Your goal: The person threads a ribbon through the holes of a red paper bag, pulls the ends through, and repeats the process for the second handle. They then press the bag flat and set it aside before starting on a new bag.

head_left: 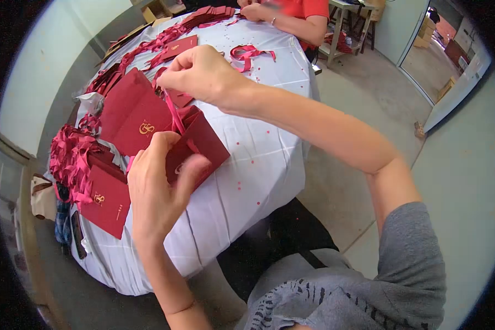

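Observation:
A dark red paper bag with a gold print is tilted on the table in front of me. Around its left side is my left hand, index finger bent at the bag's upper edge and thumb, slightly blurred, across its front. A pink ribbon rises from the bag's opening. My right hand, raised above the bag, pinches the ribbon's upper end between closed fingers. Behind my left hand lies a larger red bag or flap with a gold logo.
A heap of pink ribbons and another red bag lie at the left of the white-clothed table. More red bags line the far side. Another person's arm is at the far edge. A loose ribbon lies nearby.

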Demonstrator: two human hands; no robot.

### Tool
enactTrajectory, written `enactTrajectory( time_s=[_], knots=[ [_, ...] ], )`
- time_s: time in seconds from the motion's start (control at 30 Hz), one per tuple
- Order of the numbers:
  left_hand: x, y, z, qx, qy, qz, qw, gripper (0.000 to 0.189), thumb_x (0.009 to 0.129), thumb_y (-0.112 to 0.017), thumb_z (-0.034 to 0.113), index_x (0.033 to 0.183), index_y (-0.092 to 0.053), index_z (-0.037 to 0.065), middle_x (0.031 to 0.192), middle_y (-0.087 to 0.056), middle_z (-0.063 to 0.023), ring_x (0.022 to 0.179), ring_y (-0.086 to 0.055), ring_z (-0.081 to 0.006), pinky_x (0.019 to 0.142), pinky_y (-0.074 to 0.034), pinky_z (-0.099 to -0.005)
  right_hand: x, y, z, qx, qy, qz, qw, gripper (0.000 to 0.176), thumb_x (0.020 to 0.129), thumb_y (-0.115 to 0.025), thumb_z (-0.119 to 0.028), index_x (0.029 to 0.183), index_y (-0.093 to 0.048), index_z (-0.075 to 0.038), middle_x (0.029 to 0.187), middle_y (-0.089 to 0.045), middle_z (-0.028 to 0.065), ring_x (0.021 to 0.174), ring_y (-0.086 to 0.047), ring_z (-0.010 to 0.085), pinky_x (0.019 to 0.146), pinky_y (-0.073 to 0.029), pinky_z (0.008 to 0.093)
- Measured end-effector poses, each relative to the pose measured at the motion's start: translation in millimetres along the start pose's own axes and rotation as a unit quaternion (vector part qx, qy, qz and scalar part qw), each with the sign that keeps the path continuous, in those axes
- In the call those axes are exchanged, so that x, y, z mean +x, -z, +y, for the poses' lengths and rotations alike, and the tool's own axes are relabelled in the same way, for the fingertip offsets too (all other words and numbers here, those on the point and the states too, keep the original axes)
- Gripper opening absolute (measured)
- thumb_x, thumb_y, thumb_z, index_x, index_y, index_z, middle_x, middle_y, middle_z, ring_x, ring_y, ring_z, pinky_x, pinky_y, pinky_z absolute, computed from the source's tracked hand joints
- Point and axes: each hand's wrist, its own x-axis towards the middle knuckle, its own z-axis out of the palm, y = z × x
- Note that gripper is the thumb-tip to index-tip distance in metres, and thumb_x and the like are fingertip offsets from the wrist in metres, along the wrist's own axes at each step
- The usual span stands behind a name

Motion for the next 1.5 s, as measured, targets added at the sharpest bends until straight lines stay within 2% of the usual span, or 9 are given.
enactTrajectory(
  time_s=[0.17,0.3,0.37,0.53,1.0,1.1,1.17,1.27,1.5],
  knots=[
    [-1,4,8,0.092,-0.041,-0.038,0.994,0.065,0.056,-0.081,0.033,0.103,-0.048,0.002,0.083,-0.059,-0.0111,0.072,-0.055,-0.0292,0.07,-0.039,-0.0365,8,-9,6,-0.052,0.087,0.108,0.989,0.02,0.061,-0.068,-0.02,0.056,-0.064,-0.002,0.064,-0.061,0.0186,0.083,-0.055,0.0319,0.079,-0.046,0.0396],
    [-2,-5,6,0.082,-0.036,0.004,0.996,0.038,0.066,-0.074,0.014,0.094,-0.049,0.003,0.077,-0.059,-0.011,0.069,-0.055,-0.0278,0.064,-0.038,-0.0358,15,-14,9,-0.085,0.13,0.166,0.974,0.02,0.062,-0.068,-0.021,0.056,-0.063,-0.003,0.073,-0.06,0.0231,0.088,-0.053,0.0336,0.083,-0.044,0.0387],
    [-3,-9,2,0.074,-0.043,0.023,0.996,0.03,0.07,-0.07,0.01,0.091,-0.049,0.003,0.074,-0.058,-0.0112,0.066,-0.055,-0.0283,0.062,-0.037,-0.0356,17,-12,10,-0.163,0.214,0.185,0.945,0.021,0.07,-0.063,-0.015,0.063,-0.06,0.004,0.053,-0.059,0.0087,0.052,-0.054,0.0111,0.058,-0.047,0.0283],
    [-2,-12,1,0.066,-0.04,0.06,0.995,0.012,0.077,-0.058,-0.001,0.084,-0.049,0.003,0.066,-0.055,-0.0123,0.058,-0.052,-0.0297,0.057,-0.037,-0.0366,7,-8,-4,-0.136,0.158,0.177,0.962,0.021,0.07,-0.065,-0.018,0.067,-0.061,0.002,0.091,-0.057,0.021,0.099,-0.049,0.0265,0.087,-0.04,0.0347],
    [-2,-10,0,0.05,-0.043,0.06,0.996,0.011,0.078,-0.06,0.003,0.079,-0.05,0.004,0.064,-0.054,-0.0101,0.058,-0.052,-0.0259,0.057,-0.037,-0.035,25,-14,36,-0.234,0.21,0.235,0.92,0.016,0.068,-0.068,-0.018,0.067,-0.062,-0.003,0.08,-0.053,0.0174,0.086,-0.049,0.032,0.076,-0.041,0.0393],
    [-1,-12,-2,0.05,-0.042,0.068,0.996,0.01,0.078,-0.061,0.003,0.079,-0.051,0.004,0.063,-0.054,-0.0097,0.058,-0.052,-0.0249,0.057,-0.037,-0.0348,29,1,34,-0.211,0.225,0.121,0.944,0.02,0.074,-0.067,-0.022,0.073,-0.065,-0.002,0.076,-0.058,0.0171,0.083,-0.055,0.027,0.074,-0.042,0.0357],
    [-1,-11,-4,0.047,-0.047,0.072,0.995,0.008,0.078,-0.06,0.003,0.079,-0.052,0.004,0.062,-0.053,-0.0092,0.058,-0.052,-0.0241,0.057,-0.037,-0.0346,21,16,28,-0.055,-0.008,-0.044,0.997,0.04,0.092,-0.05,-0.039,0.085,-0.065,-0.002,0.071,-0.057,0.0015,0.069,-0.047,0.0068,0.061,-0.038,0.0232],
    [0,-11,-5,0.036,-0.057,0.081,0.994,0.007,0.079,-0.059,0.003,0.079,-0.052,0.003,0.062,-0.053,-0.0094,0.057,-0.052,-0.0242,0.057,-0.037,-0.0345,-7,34,19,-0.02,-0.102,-0.155,0.982,0.05,0.094,-0.041,-0.048,0.088,-0.065,-0.004,0.081,-0.06,0.0007,0.072,-0.047,0.0072,0.062,-0.039,0.023],
    [2,-8,-3,0.03,-0.039,0.057,0.997,0.004,0.08,-0.057,0.004,0.079,-0.053,0.002,0.063,-0.053,-0.0108,0.059,-0.052,-0.026,0.058,-0.036,-0.0358,-33,25,14,0.166,-0.083,-0.231,0.955,0.028,0.079,-0.07,-0.013,0.103,-0.059,-0.002,0.09,-0.06,0.0004,0.084,-0.055,0.0074,0.076,-0.046,0.0235]
  ],
)
